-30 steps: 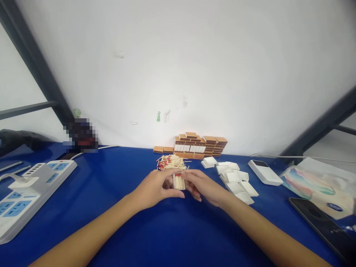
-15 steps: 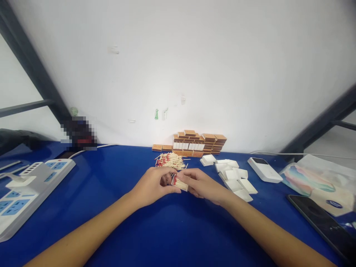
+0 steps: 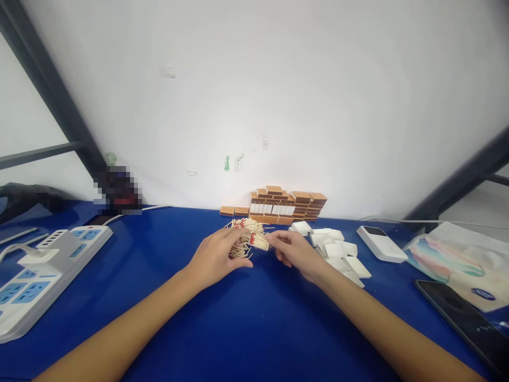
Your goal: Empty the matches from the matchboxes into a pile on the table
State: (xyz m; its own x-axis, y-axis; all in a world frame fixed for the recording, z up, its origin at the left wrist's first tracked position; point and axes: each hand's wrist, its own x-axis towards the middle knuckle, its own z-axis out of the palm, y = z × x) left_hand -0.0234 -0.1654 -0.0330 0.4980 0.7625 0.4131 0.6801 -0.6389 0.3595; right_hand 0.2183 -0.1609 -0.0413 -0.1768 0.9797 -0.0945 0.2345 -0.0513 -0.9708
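Between my hands is a small matchbox tray [image 3: 260, 242] with red-tipped matches lying in it. My right hand [image 3: 296, 253] pinches its right end between thumb and fingers. My left hand [image 3: 217, 258] is open at the near left of a loose heap of matches [image 3: 242, 241]. Its thumb is stretched apart from the fingers, and the fingertips reach close to the tray's left end; whether they touch it I cannot tell. Part of the heap shows between that thumb and the fingers.
Stacked brown matchboxes [image 3: 306, 204] stand against the wall. White matchbox trays [image 3: 338, 249] lie piled right of my right hand. Farther right are a white device [image 3: 382, 244], a tissue pack [image 3: 441, 254] and a phone [image 3: 461, 313]. A power strip [image 3: 59, 276] is at the left.
The filled tray has moved up and away from me, to the edge of the match heap. My left hand has let go of it and opened, while my right hand keeps hold.
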